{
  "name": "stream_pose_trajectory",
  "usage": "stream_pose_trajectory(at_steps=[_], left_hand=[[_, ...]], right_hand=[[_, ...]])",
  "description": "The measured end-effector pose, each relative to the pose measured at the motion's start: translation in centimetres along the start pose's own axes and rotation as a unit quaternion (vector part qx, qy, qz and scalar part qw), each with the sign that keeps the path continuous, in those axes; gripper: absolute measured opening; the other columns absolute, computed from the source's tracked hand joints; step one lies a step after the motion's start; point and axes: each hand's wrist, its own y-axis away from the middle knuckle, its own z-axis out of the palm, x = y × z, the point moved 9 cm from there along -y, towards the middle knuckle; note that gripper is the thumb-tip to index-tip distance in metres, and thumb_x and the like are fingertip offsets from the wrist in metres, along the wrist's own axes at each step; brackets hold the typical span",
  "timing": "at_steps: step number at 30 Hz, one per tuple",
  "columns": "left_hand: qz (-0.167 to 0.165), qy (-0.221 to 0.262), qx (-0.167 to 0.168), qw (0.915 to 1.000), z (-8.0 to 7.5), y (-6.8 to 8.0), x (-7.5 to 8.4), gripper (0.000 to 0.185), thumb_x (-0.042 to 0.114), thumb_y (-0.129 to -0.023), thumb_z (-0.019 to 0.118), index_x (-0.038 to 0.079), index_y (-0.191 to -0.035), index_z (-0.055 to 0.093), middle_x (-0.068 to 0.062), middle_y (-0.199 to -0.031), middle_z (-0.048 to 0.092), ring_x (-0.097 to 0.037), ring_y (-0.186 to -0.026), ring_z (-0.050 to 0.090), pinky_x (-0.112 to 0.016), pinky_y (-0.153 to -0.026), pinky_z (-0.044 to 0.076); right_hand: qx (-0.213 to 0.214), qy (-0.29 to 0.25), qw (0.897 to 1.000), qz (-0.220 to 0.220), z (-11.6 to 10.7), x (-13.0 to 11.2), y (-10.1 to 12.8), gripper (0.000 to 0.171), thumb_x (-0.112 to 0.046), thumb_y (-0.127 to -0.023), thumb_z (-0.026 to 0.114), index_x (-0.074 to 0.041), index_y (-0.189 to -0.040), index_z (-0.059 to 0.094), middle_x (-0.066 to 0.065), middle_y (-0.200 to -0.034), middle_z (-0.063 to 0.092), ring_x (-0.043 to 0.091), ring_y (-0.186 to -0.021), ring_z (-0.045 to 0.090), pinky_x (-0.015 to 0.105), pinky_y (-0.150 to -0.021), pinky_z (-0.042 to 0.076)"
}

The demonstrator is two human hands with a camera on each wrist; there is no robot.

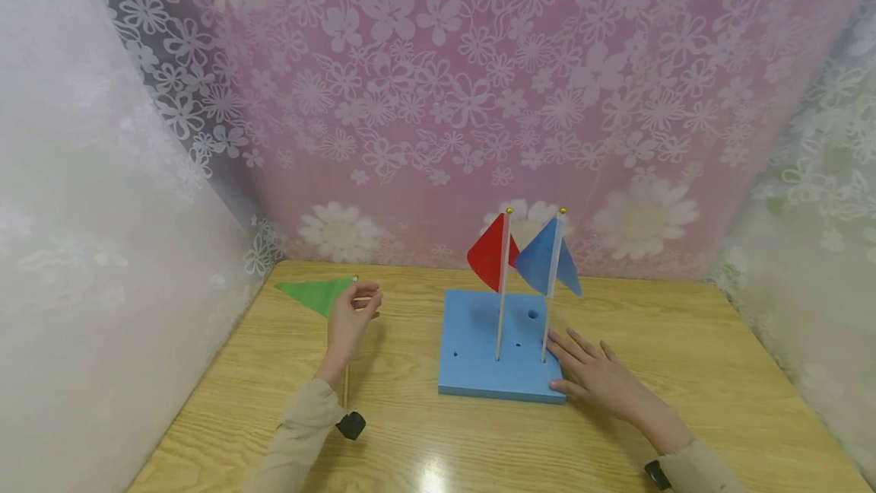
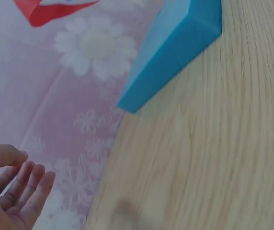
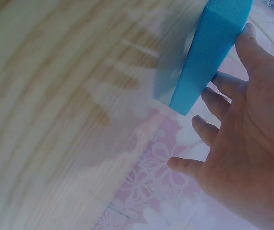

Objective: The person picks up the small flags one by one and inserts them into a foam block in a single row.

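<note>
A blue foam base [image 1: 472, 360] lies on the wooden table, with a red flag [image 1: 487, 253] and a blue flag [image 1: 544, 257] standing upright in its holes. My right hand [image 1: 591, 371] rests flat on the base's near right corner, fingers straight; the right wrist view shows the right hand [image 3: 237, 139] against the base's edge [image 3: 213, 52]. A green flag [image 1: 311, 294] lies to the left, its thin pole [image 1: 346, 386] running under my left hand [image 1: 352, 316]. In the left wrist view the left hand [image 2: 17, 191] has relaxed fingers with no pole between them. The base [image 2: 175, 52] lies ahead of it.
The table [image 1: 684, 371] is boxed in by a pink floral backdrop [image 1: 438, 97] behind and pale curtains on the left [image 1: 103, 249] and right [image 1: 807, 249]. Several unused holes show in the base's top. Black wrist mounts [image 1: 351, 425] sit on both sleeves.
</note>
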Motion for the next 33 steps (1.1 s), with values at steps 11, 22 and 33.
stream_pose_trajectory(at_steps=[11, 22, 33], left_hand=[[-0.088, -0.081, -0.004, 0.9928, -4.4, 0.6, -4.3, 0.022, 0.003, -0.096, 0.067, -0.008, -0.115, 0.066, -0.024, -0.107, 0.069, -0.04, -0.092, 0.072, -0.039, -0.073, 0.064], [-0.113, -0.18, -0.039, 0.9763, -4.9, 1.1, -5.7, 0.02, 0.004, -0.09, 0.071, -0.007, -0.106, 0.071, -0.02, -0.095, 0.073, -0.024, -0.074, 0.072, -0.028, -0.061, 0.06], [-0.099, -0.258, -0.078, 0.9577, -4.6, 1.3, -6.4, 0.02, 0.009, -0.081, 0.081, -0.003, -0.095, 0.073, -0.008, -0.08, 0.075, -0.014, -0.062, 0.068, -0.033, -0.068, 0.054]], right_hand=[[-0.041, 0.0, 0.999, 0.035, -0.5, -0.4, -0.1, 0.071, -0.051, -0.1, 0.058, -0.011, -0.156, 0.042, 0.011, -0.162, 0.036, 0.041, -0.148, 0.03, 0.078, -0.108, 0.026], [-0.037, -0.005, 0.999, 0.029, -0.5, -0.4, -0.1, 0.07, -0.05, -0.1, 0.058, -0.01, -0.155, 0.042, 0.012, -0.161, 0.036, 0.042, -0.147, 0.031, 0.078, -0.108, 0.026], [-0.034, 0.0, 0.999, 0.024, -0.4, -0.4, 0.0, 0.07, -0.049, -0.1, 0.058, -0.011, -0.156, 0.041, 0.012, -0.162, 0.036, 0.042, -0.148, 0.031, 0.077, -0.108, 0.026]])
